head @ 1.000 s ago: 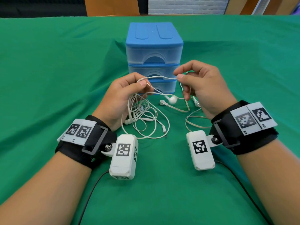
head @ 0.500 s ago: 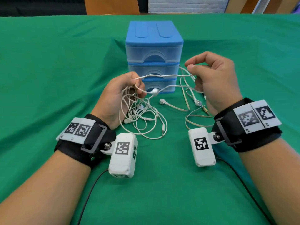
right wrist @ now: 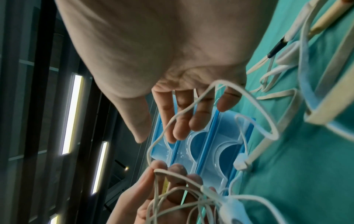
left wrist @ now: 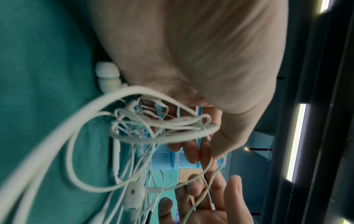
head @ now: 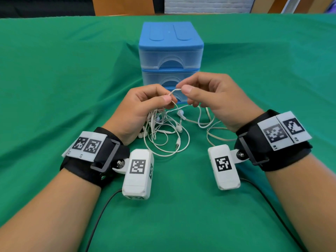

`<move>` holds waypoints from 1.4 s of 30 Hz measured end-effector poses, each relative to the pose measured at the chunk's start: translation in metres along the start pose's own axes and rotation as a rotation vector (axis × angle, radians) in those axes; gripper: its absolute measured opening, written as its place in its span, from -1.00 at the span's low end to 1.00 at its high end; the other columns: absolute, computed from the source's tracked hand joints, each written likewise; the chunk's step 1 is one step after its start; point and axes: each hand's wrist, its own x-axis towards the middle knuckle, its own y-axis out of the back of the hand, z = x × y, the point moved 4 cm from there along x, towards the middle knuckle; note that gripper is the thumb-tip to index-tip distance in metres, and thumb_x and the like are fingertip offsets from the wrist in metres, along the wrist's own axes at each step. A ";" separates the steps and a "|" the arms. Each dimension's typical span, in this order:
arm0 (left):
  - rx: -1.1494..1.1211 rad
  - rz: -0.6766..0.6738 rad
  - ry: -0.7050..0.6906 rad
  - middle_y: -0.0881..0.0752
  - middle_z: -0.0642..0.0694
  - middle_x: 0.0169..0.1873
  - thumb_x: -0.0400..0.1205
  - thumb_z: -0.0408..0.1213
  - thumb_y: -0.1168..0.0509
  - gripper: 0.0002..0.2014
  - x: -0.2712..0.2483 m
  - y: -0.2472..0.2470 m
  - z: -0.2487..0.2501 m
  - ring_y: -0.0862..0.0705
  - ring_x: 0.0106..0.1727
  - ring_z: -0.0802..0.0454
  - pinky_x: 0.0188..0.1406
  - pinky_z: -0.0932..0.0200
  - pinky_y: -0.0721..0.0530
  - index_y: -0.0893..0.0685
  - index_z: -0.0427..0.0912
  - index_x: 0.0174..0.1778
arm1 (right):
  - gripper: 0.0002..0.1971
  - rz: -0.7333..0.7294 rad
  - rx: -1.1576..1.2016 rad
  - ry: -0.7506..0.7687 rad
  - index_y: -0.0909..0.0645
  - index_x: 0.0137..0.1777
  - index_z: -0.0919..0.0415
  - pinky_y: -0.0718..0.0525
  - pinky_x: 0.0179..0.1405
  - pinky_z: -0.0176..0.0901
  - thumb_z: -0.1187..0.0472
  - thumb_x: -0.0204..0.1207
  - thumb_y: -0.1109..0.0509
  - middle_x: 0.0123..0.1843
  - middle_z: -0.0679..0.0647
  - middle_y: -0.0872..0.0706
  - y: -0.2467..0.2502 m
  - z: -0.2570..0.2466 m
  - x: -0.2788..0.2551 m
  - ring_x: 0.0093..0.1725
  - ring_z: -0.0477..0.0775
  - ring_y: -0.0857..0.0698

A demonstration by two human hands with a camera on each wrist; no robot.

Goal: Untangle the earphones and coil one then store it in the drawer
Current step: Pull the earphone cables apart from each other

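A tangle of white earphones (head: 163, 131) lies on the green cloth in front of a blue three-drawer unit (head: 171, 51) whose drawers are all closed. My left hand (head: 168, 99) pinches a bundle of cable above the tangle, with several loops hanging from its fingers (left wrist: 153, 128). Close beside it, my right hand (head: 181, 88) pinches the same cable between thumb and forefinger. A short arc of cable joins the two hands. One earbud (head: 180, 113) dangles below them, and a jack plug (head: 177, 144) lies at the tangle's near edge. More cable (head: 214, 131) loops under my right wrist.
The green cloth (head: 72, 88) covers the whole table, with folds left of the drawer unit. Black camera leads (head: 98, 219) run off my wrists towards the near edge. Wooden furniture (head: 123, 6) stands beyond the table's far edge.
My right hand, which had pulled a strand up and to the right, has come back in to the left hand. The stretched cable has gone slack into a short arc.
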 end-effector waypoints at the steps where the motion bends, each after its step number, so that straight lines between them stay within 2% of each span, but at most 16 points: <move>1: 0.008 -0.008 -0.009 -0.81 0.02 -0.23 0.63 -0.43 -0.34 -0.92 -0.001 -0.001 0.001 -0.69 -0.17 0.14 0.00 0.27 -0.60 -0.74 -0.26 -0.14 | -0.84 -0.023 -0.024 0.019 -0.73 0.00 0.44 -0.51 -0.28 -0.37 0.30 0.65 -0.41 -0.30 0.14 -0.65 -0.002 -0.001 -0.001 -0.33 -0.07 -0.56; 5: 0.007 0.003 0.001 -0.80 -0.01 -0.23 0.60 -0.39 -0.40 -0.91 -0.002 -0.001 0.003 -0.68 -0.16 0.15 0.01 0.30 -0.59 -0.77 -0.18 -0.19 | -0.83 0.050 -0.015 0.089 -0.70 -0.19 0.32 -0.45 -0.35 -0.31 0.32 0.65 -0.40 -0.42 0.00 -0.62 0.001 -0.003 0.001 -0.41 -0.05 -0.46; 9: -0.006 0.021 0.014 -0.80 -0.06 -0.21 0.53 -0.35 -0.39 -0.94 0.000 0.003 0.002 -0.67 -0.08 0.06 0.08 0.22 -0.57 -0.74 -0.17 -0.25 | -0.79 0.428 0.192 0.166 -0.66 -0.26 0.12 -0.39 -0.44 -0.26 0.29 0.63 -0.39 -0.39 0.20 -0.58 0.027 -0.004 0.005 -0.48 -0.06 -0.42; 12: -0.033 0.019 0.007 -0.81 -0.10 -0.16 0.53 -0.35 -0.36 -0.87 -0.001 0.003 0.004 -0.71 0.01 0.03 0.14 0.18 -0.56 -0.77 -0.11 -0.30 | -0.79 0.675 0.259 0.181 -0.62 -0.26 0.13 -0.34 -0.50 -0.25 0.26 0.64 -0.36 -0.49 0.00 -0.55 0.046 0.001 0.004 -0.52 -0.06 -0.40; 15: -0.026 0.022 0.005 -0.81 -0.11 -0.12 0.56 -0.37 -0.31 -0.80 -0.001 0.003 0.005 -0.71 0.04 0.05 0.18 0.14 -0.53 -0.76 -0.09 -0.34 | -0.80 0.806 0.262 0.180 -0.59 -0.24 0.16 -0.36 -0.51 -0.28 0.24 0.65 -0.34 -0.50 -0.06 -0.55 0.057 0.007 0.002 -0.52 -0.04 -0.43; 18: -0.042 0.042 -0.023 -0.79 -0.07 -0.22 0.61 -0.39 -0.30 -0.86 -0.001 0.003 0.006 -0.69 -0.04 -0.06 0.19 0.01 -0.55 -0.71 -0.17 -0.24 | -0.86 0.794 0.216 0.121 -0.66 -0.21 0.16 -0.45 -0.45 -0.33 0.26 0.59 -0.37 -0.37 -0.02 -0.66 0.055 0.009 0.002 -0.42 -0.05 -0.52; 21: -0.081 0.109 -0.047 -0.76 0.00 -0.30 0.62 -0.40 -0.33 -0.93 -0.001 0.005 0.007 -0.61 -0.28 0.01 -0.07 0.17 -0.61 -0.71 -0.26 -0.14 | -0.81 0.689 0.151 0.075 -0.76 0.00 0.14 -0.53 -0.25 -0.39 0.33 0.44 -0.41 -0.13 0.02 -0.75 0.046 0.003 0.002 -0.20 -0.13 -0.63; 23: -0.061 0.156 -0.062 -0.76 -0.08 -0.28 0.60 -0.35 -0.41 -0.93 -0.001 0.007 0.008 -0.51 -0.38 0.07 -0.22 0.21 -0.53 -0.79 -0.16 -0.17 | -0.66 0.657 0.093 0.113 -0.76 0.13 0.14 -0.53 -0.15 -0.41 0.35 0.37 -0.39 0.04 0.08 -0.77 0.045 -0.004 0.000 -0.03 -0.15 -0.65; 25: -0.023 0.188 -0.082 -0.74 -0.25 -0.24 0.60 -0.32 -0.44 -0.89 -0.001 0.008 0.011 -0.42 -0.45 0.11 -0.36 0.23 -0.41 -0.84 -0.07 -0.20 | -0.63 0.597 0.045 0.196 -0.76 0.17 0.17 -0.51 -0.18 -0.33 0.30 0.35 -0.38 0.15 0.22 -0.76 0.041 -0.015 -0.002 -0.08 0.00 -0.62; 27: 0.041 0.182 -0.090 -0.61 -0.39 -0.35 0.61 -0.36 -0.44 -0.89 -0.001 0.005 0.013 -0.35 -0.47 0.12 -0.45 0.23 -0.27 -0.85 -0.11 -0.19 | -0.68 0.466 0.007 0.261 -0.77 0.16 0.22 -0.46 -0.36 -0.06 0.27 0.41 -0.42 0.13 0.29 -0.75 0.031 -0.023 -0.003 -0.32 0.26 -0.47; 29: 0.092 0.141 -0.091 -0.52 -0.58 -0.40 0.62 -0.39 -0.45 -0.89 -0.002 -0.001 0.016 -0.32 -0.45 0.06 -0.45 0.18 -0.20 -0.85 -0.15 -0.17 | -0.75 0.286 -0.056 0.257 -0.77 0.15 0.24 -0.40 -0.50 0.07 0.28 0.48 -0.48 0.08 0.19 -0.78 0.018 -0.027 -0.003 -0.45 0.38 -0.40; 32: 0.094 0.109 -0.083 -0.48 -0.52 -0.43 0.63 -0.41 -0.44 -0.92 -0.003 -0.005 0.015 -0.28 -0.41 -0.05 -0.38 0.02 -0.16 -0.82 -0.22 -0.16 | -0.81 0.017 -0.119 0.086 -0.78 0.13 0.21 -0.53 -0.51 -0.26 0.23 0.55 -0.52 -0.05 0.01 -0.83 -0.002 -0.018 -0.002 -0.46 0.03 -0.60; 34: 0.100 0.118 -0.080 -0.44 -0.54 -0.46 0.63 -0.42 -0.44 -0.94 -0.003 -0.003 0.014 -0.29 -0.43 -0.01 -0.40 0.03 -0.18 -0.81 -0.26 -0.14 | -0.86 -0.043 -0.183 0.056 -0.79 0.02 0.28 -0.48 -0.48 -0.39 0.20 0.59 -0.51 -0.35 -0.15 -0.72 -0.008 -0.009 -0.003 -0.48 -0.17 -0.53; 37: 0.067 0.143 -0.064 -0.59 -0.53 -0.40 0.61 -0.35 -0.46 -0.91 -0.001 0.002 0.011 -0.38 -0.43 0.04 -0.40 0.17 -0.31 -0.83 -0.17 -0.20 | -0.79 0.075 -0.205 0.123 -0.74 -0.20 0.34 -0.30 -0.48 -0.47 0.26 0.64 -0.44 -0.61 -0.22 -0.49 -0.001 -0.008 0.000 -0.56 -0.23 -0.37; 40: 0.018 0.148 -0.026 -0.68 -0.01 -0.50 0.65 -0.38 -0.40 -0.88 -0.001 0.006 0.009 -0.43 -0.43 0.12 -0.31 0.28 -0.41 -0.76 -0.27 -0.21 | -0.79 0.382 -0.010 0.176 -0.71 -0.28 0.16 -0.28 -0.51 -0.27 0.23 0.61 -0.43 -0.57 -0.15 -0.44 0.023 -0.010 0.003 -0.56 -0.10 -0.30; 42: -0.003 0.143 -0.031 -0.59 0.06 -0.54 0.66 -0.36 -0.36 -0.86 -0.001 0.007 0.009 -0.40 -0.44 0.13 -0.30 0.28 -0.40 -0.74 -0.28 -0.21 | -0.77 0.590 0.145 0.155 -0.70 -0.31 0.11 -0.20 -0.55 -0.26 0.21 0.60 -0.42 -0.49 0.12 -0.41 0.041 -0.006 0.002 -0.58 -0.01 -0.24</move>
